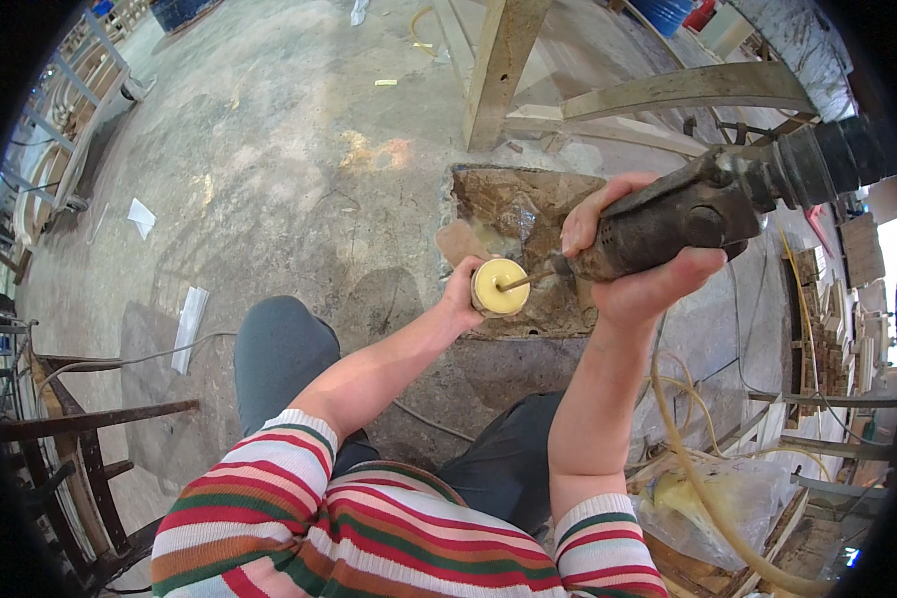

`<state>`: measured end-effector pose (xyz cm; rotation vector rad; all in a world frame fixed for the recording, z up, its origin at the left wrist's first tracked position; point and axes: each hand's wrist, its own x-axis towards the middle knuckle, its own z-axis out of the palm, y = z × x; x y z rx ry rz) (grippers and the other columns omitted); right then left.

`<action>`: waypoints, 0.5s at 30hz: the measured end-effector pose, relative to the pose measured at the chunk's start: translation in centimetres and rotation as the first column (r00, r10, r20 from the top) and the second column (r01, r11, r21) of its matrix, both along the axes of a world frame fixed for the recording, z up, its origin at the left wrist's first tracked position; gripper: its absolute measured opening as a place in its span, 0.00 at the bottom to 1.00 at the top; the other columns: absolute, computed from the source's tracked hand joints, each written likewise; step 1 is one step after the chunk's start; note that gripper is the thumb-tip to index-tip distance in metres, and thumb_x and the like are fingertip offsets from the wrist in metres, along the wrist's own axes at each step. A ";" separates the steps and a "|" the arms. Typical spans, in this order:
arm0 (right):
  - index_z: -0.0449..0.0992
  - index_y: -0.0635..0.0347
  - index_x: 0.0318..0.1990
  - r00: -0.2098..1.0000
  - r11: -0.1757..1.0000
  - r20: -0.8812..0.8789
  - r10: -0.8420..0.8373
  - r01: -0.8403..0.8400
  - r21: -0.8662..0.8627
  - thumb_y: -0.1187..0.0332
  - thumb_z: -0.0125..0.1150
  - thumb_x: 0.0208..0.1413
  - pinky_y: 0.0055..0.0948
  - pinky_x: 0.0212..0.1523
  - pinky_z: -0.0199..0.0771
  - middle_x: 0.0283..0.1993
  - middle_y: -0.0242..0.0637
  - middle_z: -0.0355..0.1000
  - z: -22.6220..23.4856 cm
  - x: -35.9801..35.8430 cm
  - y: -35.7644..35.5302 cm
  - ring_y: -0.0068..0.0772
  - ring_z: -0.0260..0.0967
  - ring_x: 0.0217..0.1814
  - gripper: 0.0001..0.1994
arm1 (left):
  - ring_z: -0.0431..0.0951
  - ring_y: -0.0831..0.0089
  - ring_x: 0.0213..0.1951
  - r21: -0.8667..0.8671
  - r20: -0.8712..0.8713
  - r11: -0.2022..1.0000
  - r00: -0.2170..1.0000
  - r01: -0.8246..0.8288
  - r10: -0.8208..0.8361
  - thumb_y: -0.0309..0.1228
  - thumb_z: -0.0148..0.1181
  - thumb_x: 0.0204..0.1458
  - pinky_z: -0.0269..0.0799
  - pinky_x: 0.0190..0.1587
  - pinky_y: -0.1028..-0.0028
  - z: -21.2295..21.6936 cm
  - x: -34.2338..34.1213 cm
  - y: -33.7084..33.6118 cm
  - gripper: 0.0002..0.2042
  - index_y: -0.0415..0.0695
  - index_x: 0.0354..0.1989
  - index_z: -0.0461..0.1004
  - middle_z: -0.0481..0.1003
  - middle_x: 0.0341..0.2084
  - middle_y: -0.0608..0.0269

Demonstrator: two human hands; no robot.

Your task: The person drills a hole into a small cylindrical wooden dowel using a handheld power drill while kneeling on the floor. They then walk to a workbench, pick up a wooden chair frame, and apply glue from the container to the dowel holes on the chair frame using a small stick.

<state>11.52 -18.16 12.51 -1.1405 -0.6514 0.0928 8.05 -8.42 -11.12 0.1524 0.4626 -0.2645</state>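
Note:
My left hand (pixel 458 299) is wrapped round the side of a small cup (pixel 478 297) filled with smooth yellow liquid (pixel 510 299). Gripped in my right hand (pixel 643 287) is a dark, grimy power drill (pixel 658 224), lying almost level with its front toward the cup. A thin rod (pixel 521 283) runs from the drill's front end down into the liquid, where its tip is hidden. Both hands are above a brown, stained board (pixel 480 186) on the floor. Beside the cup, a flat tan piece (pixel 456 239) lies at the board's left edge.
A wooden frame with an upright post (pixel 503 75) stands just beyond the board. To the left are a dark metal stand (pixel 80 429) and a white strip (pixel 189 329). On the right, a yellowish hose (pixel 683 448) curves past a clear plastic bag (pixel 708 508); stacked wood (pixel 832 339) stands farther off.

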 end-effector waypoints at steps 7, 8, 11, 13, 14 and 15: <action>0.66 0.67 0.36 0.994 0.994 -0.066 0.091 -0.086 0.074 0.30 0.56 0.28 0.24 0.20 0.63 0.20 0.39 0.65 -0.4 0.1 -0.2 0.30 0.64 0.19 0.42 | 0.73 0.64 0.36 0.046 -0.062 0.998 0.997 -0.041 0.044 0.30 0.47 0.43 0.71 0.42 0.62 -0.1 0.2 0.1 0.11 0.44 0.36 0.68 0.72 0.32 0.61; 0.66 0.67 0.36 0.994 0.994 -0.061 0.089 -0.085 0.064 0.30 0.56 0.28 0.24 0.20 0.63 0.21 0.39 0.65 -0.3 0.0 0.0 0.30 0.64 0.19 0.43 | 0.73 0.64 0.36 0.045 -0.062 0.998 0.997 -0.052 0.054 0.30 0.47 0.42 0.71 0.41 0.62 -0.2 0.2 0.1 0.11 0.44 0.36 0.68 0.72 0.32 0.61; 0.66 0.68 0.36 0.996 0.999 -0.086 0.031 -0.028 0.034 0.28 0.55 0.26 0.24 0.20 0.63 0.21 0.39 0.65 -0.3 -0.3 0.1 0.30 0.64 0.19 0.44 | 0.73 0.63 0.36 0.042 -0.065 0.997 0.996 -0.064 0.067 0.31 0.47 0.42 0.71 0.42 0.61 -0.5 0.2 0.1 0.12 0.44 0.36 0.68 0.72 0.32 0.60; 0.65 0.69 0.34 0.999 0.999 -0.043 0.012 -0.014 -0.043 0.22 0.44 0.27 0.25 0.19 0.63 0.16 0.38 0.63 -0.4 -0.2 -0.2 0.31 0.63 0.16 0.48 | 0.73 0.63 0.36 0.039 -0.072 0.998 0.996 -0.045 0.048 0.31 0.47 0.42 0.71 0.42 0.61 -0.4 0.1 -0.3 0.12 0.44 0.37 0.68 0.72 0.32 0.60; 0.65 0.69 0.33 1.000 0.997 -0.019 0.015 -0.016 -0.076 0.19 0.38 0.27 0.25 0.18 0.63 0.14 0.37 0.63 -0.3 -0.3 0.0 0.31 0.62 0.15 0.50 | 0.73 0.63 0.37 0.045 -0.075 0.997 0.995 -0.058 0.061 0.31 0.47 0.42 0.71 0.42 0.61 -0.6 0.1 -0.2 0.12 0.44 0.37 0.68 0.72 0.32 0.60; 0.65 0.69 0.33 1.000 0.998 -0.008 -0.001 0.001 -0.069 0.19 0.38 0.27 0.25 0.18 0.63 0.15 0.38 0.63 -0.2 -0.4 0.2 0.31 0.62 0.15 0.50 | 0.73 0.63 0.37 0.050 -0.078 0.996 0.994 -0.071 0.074 0.31 0.47 0.42 0.71 0.42 0.60 -0.7 0.1 -0.2 0.13 0.44 0.37 0.68 0.72 0.33 0.60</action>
